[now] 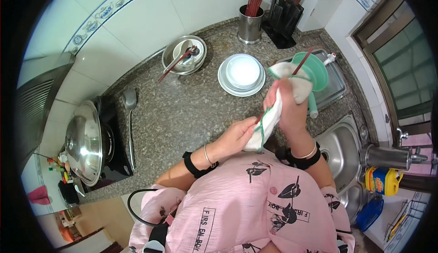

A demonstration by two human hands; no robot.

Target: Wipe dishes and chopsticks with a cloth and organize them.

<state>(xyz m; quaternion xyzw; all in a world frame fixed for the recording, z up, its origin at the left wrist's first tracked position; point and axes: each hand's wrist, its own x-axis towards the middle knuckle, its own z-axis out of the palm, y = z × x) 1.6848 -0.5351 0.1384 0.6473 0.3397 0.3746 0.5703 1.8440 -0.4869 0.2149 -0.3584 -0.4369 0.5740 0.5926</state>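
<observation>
A white cloth with green edging (pixel 270 124) is wrapped around a reddish chopstick (pixel 303 60); whether more than one stick is inside I cannot tell. My right hand (pixel 291 107) grips cloth and stick together around the middle. Lower down, my left hand (pixel 236 135) pinches the stick's other end along with a hanging part of the cloth. The stick slants up to the right, its far end showing above the cloth in front of a green plastic dipper (pixel 320 71). Just beyond my hands stands a stack of white plates and bowls (pixel 222 78).
At the back are a metal bowl (pixel 167 56) with spoons and chopsticks, a steel holder (pixel 249 30) of red chopsticks, and a knife block (pixel 282 23). A spatula (pixel 130 126) lies beside the lidded wok (pixel 85 143) at left. The sink (pixel 342 150) is at right.
</observation>
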